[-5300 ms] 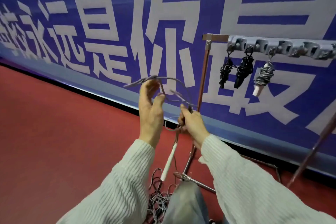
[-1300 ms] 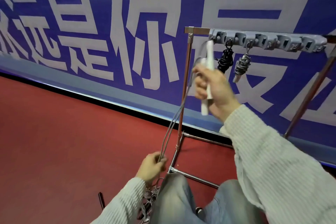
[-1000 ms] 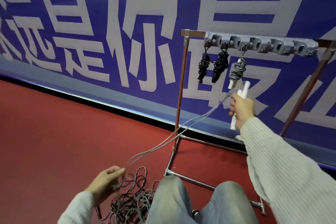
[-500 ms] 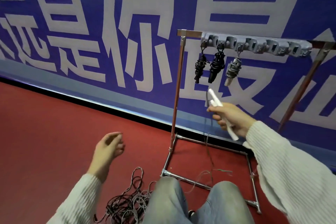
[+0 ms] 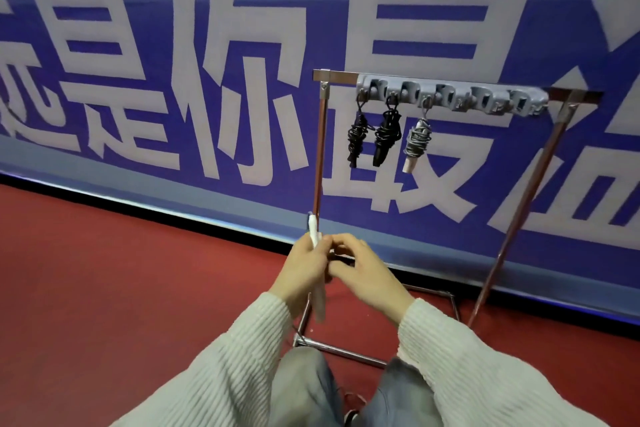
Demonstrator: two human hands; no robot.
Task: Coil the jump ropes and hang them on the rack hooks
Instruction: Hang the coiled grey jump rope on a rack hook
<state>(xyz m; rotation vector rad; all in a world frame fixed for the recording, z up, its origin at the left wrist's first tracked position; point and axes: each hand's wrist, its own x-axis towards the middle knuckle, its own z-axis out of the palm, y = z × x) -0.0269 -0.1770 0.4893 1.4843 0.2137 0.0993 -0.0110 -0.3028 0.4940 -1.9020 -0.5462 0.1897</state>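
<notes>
Left hand point(image 5: 304, 269) wrapped around white jump-rope handles point(image 5: 317, 274), fingers curled about them, handles held near upright with one tip poking above the fist and the lower end hanging below the wrist. Right hand point(image 5: 367, 276) met the left at the handles, fingertips bent toward them; could not tell whether pinching the handles or only touching. Rope cord itself not made out. Beyond the hands, metal rack point(image 5: 320, 149) on red floor point(image 5: 104, 288) before a blue banner point(image 5: 173, 45) with large pale characters. On the grey hook strip point(image 5: 450, 99), three coiled ropes hung side by side: two black bundles point(image 5: 358, 139) point(image 5: 386, 137) and one grey bundle point(image 5: 417, 142) with a white handle end.
</notes>
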